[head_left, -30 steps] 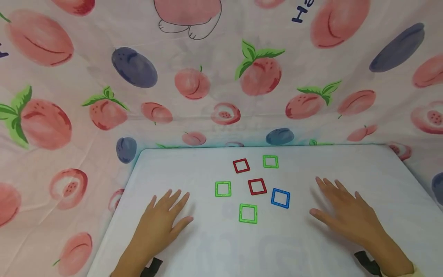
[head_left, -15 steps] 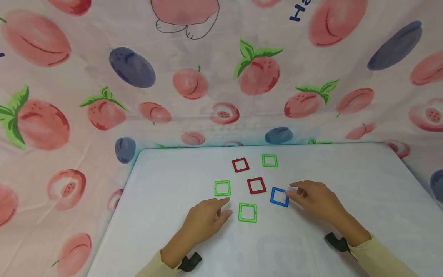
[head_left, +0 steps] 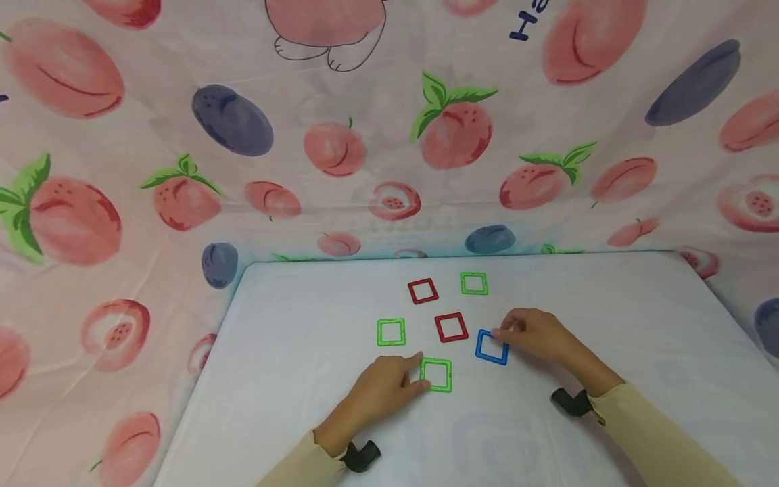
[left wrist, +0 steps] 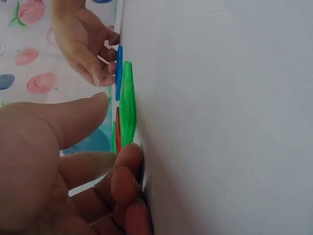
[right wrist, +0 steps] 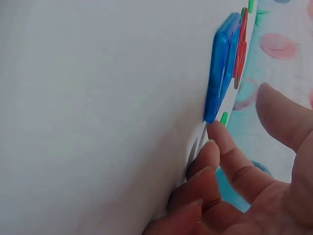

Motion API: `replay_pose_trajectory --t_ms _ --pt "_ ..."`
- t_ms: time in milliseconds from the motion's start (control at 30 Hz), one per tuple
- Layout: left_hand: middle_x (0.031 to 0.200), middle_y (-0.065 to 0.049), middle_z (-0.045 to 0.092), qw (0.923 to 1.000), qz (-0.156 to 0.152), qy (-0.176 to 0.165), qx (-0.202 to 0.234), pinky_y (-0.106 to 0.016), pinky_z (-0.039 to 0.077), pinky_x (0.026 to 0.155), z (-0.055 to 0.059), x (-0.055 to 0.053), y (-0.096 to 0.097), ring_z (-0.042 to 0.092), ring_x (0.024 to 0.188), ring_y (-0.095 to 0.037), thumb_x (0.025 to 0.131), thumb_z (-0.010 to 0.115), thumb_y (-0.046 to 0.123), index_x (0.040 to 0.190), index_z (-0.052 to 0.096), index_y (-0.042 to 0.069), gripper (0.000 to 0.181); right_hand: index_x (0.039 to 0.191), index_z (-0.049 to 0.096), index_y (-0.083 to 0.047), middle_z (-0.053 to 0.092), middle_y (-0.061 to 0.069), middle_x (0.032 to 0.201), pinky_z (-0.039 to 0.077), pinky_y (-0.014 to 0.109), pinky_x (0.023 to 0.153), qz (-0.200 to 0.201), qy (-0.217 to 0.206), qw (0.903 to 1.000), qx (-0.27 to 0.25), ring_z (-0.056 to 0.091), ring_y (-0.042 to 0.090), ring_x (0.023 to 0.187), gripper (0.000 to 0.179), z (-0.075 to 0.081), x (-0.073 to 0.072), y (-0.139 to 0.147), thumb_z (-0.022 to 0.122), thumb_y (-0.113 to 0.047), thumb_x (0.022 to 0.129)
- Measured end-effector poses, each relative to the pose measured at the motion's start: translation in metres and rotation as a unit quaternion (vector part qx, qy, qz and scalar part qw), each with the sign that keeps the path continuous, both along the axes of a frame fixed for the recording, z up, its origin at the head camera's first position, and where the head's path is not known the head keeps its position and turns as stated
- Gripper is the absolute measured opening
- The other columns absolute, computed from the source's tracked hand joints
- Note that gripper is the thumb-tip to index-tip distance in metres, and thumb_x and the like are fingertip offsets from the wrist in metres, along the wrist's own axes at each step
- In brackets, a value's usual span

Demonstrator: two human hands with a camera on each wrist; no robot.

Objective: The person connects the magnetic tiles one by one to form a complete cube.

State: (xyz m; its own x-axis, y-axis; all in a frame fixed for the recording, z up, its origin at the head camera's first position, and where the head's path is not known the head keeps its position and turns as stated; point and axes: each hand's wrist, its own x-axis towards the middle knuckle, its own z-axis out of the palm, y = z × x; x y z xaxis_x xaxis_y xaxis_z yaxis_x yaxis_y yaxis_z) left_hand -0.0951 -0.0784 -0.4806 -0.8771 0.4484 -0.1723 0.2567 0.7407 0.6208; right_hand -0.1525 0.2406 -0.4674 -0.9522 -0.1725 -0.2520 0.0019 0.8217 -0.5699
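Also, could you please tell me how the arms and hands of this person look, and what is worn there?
The left sleeve and right sleeve are plain beige and long. At the wrists are dark, bent pieces: the left piece and the right piece. The left hand and right hand wear no gloves. No cables are visible.

One green frame [head_left: 449, 376] is overlapped by the left hand [head_left: 385, 389], a blue frame [head_left: 491, 360] by the right hand [head_left: 538, 335]; left of the latter, a red frame [head_left: 453, 339] is seen.

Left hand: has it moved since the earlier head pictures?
Yes: against the white tabletop, the left hand has moved rightward in the head view, to the nearest green plastic square frame.
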Motion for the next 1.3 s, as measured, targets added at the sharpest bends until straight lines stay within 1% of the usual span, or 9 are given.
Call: replay_pose_trajectory --t_ms 133,267,400,500,767,900,967,1133,1300 --pt "0.056 0.006 0.049 0.9996 0.000 -0.002 -0.026 -0.024 0.032 0.051 -0.001 -0.001 0.003 0.040 0.053 -0.009 0.092 0.074 0.043 0.144 0.059 0.019 0.059 0.094 0.068 -0.013 0.053 0.003 0.076 0.038 0.032 0.063 -0.003 -0.015 0.9998 0.009 0.050 0.019 0.077 0.033 -0.004 -0.005 -0.005 0.080 -0.042 0.086" --pt "0.059 0.007 0.053 0.9976 -0.015 0.007 -0.066 -0.025 0.034 0.054 -0.003 -0.003 0.006 0.047 0.059 -0.009 0.093 0.072 0.048 0.146 0.056 0.033 0.057 0.088 0.066 -0.015 0.053 0.003 0.075 0.038 0.032 0.062 -0.005 -0.014 0.9996 0.023 0.051 0.020 0.075 0.027 -0.007 -0.005 -0.012 0.084 -0.035 0.083" --pt "0.080 0.006 0.072 0.9954 -0.027 0.023 -0.089 -0.026 0.037 0.057 -0.001 -0.005 0.009 0.054 0.070 -0.009 0.094 0.070 0.049 0.144 0.055 0.044 0.053 0.083 0.066 -0.014 0.053 0.003 0.074 0.038 0.033 0.062 -0.003 -0.006 0.9996 0.027 0.050 0.020 0.077 0.023 -0.007 -0.003 -0.015 0.084 -0.030 0.084" --pt "0.089 0.004 0.075 0.9950 -0.030 0.022 -0.093 -0.027 0.037 0.057 0.003 -0.007 0.008 0.054 0.071 -0.010 0.094 0.071 0.047 0.143 0.054 0.047 0.052 0.083 0.066 -0.012 0.053 0.004 0.075 0.038 0.033 0.064 0.003 -0.011 0.9996 0.025 0.051 0.021 0.079 0.024 -0.006 -0.002 -0.014 0.082 -0.030 0.086" --pt "0.080 0.003 0.071 0.9954 -0.038 0.014 -0.087 -0.025 0.037 0.059 0.003 -0.008 0.009 0.051 0.069 -0.009 0.097 0.068 0.041 0.145 0.053 0.044 0.051 0.078 0.065 -0.011 0.055 0.001 0.075 0.039 0.033 0.066 0.010 -0.069 0.9976 -0.006 0.051 0.019 0.078 0.027 -0.001 0.000 -0.005 0.073 -0.032 0.093" --pt "0.065 0.005 0.058 0.9940 -0.049 0.020 -0.096 -0.025 0.037 0.058 0.002 -0.008 0.011 0.049 0.063 -0.010 0.099 0.066 0.041 0.147 0.052 0.042 0.050 0.077 0.070 -0.010 0.057 0.002 0.079 0.038 0.034 0.069 0.004 -0.102 0.9942 -0.035 0.050 0.020 0.084 0.032 0.004 0.003 -0.001 0.069 -0.036 0.096" --pt "0.062 0.006 0.051 0.9931 -0.053 0.024 -0.102 -0.025 0.037 0.058 0.004 -0.008 0.012 0.049 0.062 -0.010 0.100 0.064 0.041 0.148 0.051 0.042 0.050 0.081 0.074 -0.011 0.056 0.002 0.082 0.037 0.035 0.071 0.002 -0.109 0.9929 -0.047 0.049 0.021 0.089 0.033 0.009 0.005 0.000 0.067 -0.039 0.098" --pt "0.064 0.007 0.051 0.9920 -0.051 0.031 -0.111 -0.025 0.038 0.061 0.006 -0.007 0.011 0.049 0.065 -0.008 0.101 0.063 0.038 0.148 0.051 0.042 0.049 0.088 0.079 -0.014 0.053 0.002 0.083 0.036 0.037 0.074 0.005 -0.119 0.9899 -0.077 0.049 0.022 0.094 0.029 0.014 0.013 -0.005 0.065 -0.037 0.099" --pt "0.066 0.007 0.053 0.9925 -0.053 0.030 -0.106 -0.025 0.038 0.061 0.005 -0.007 0.012 0.050 0.067 -0.008 0.101 0.063 0.038 0.148 0.051 0.042 0.049 0.082 0.078 -0.013 0.051 0.001 0.079 0.035 0.035 0.071 -0.005 -0.118 0.9893 -0.086 0.048 0.021 0.090 0.031 0.013 0.022 -0.014 0.068 -0.038 0.097"
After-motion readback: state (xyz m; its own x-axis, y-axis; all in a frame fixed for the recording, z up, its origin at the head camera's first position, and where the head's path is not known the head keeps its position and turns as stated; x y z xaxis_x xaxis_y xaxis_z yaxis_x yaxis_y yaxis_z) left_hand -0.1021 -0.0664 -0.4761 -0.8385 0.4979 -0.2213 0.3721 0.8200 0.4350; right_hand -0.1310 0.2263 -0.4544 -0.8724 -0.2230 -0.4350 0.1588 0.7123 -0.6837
